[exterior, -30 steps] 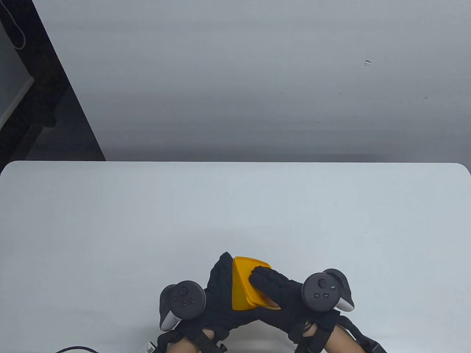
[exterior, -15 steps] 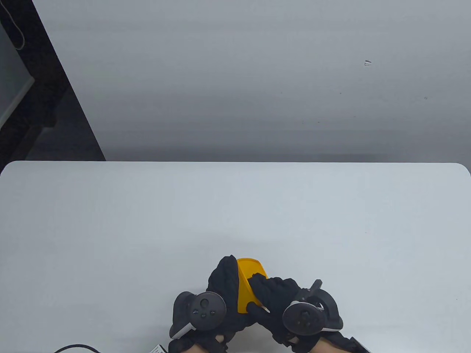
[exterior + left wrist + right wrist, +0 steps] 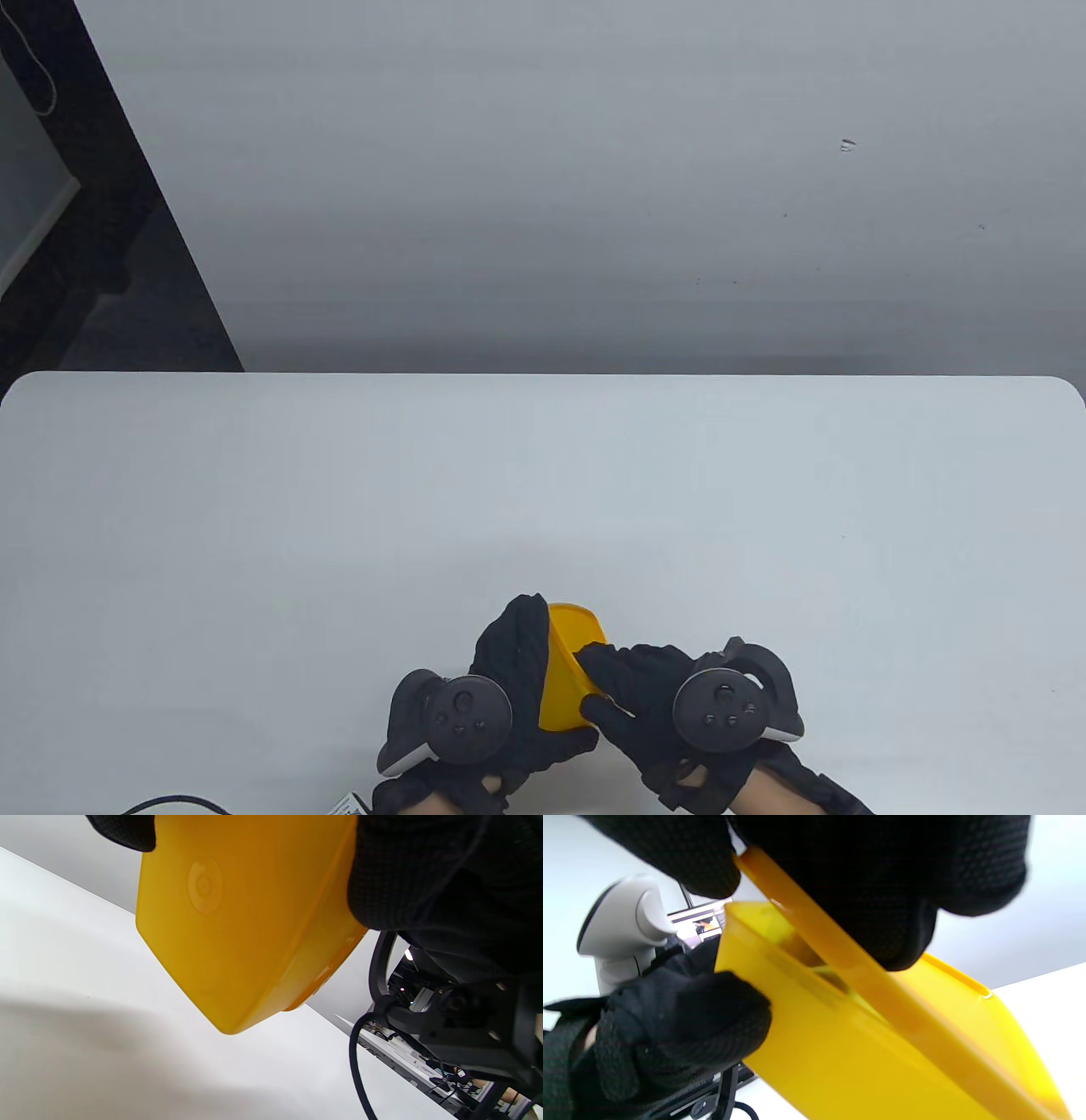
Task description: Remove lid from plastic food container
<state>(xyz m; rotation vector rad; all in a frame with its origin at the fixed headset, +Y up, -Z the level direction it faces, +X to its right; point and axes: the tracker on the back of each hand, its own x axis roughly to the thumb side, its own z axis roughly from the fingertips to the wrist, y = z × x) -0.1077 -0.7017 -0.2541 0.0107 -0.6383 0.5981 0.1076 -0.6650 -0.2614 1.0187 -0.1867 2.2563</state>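
Note:
A yellow plastic food container is held tipped above the table near its front edge. My left hand grips its body from the left; its underside fills the left wrist view. My right hand grips the yellow lid from the right. In the right wrist view the lid stands lifted at one end, with a gap between it and the container's rim; my right fingers pinch that raised edge. The left hand holds the container's side there.
The white table stretches out beyond the hands. A black cable lies at the front left edge. A grey wall stands behind the table, and a dark gap lies at the far left.
Both hands drew closer to the front edge and turned the container more on edge. The right hand shifted from lying flat on the lid to gripping its edge.

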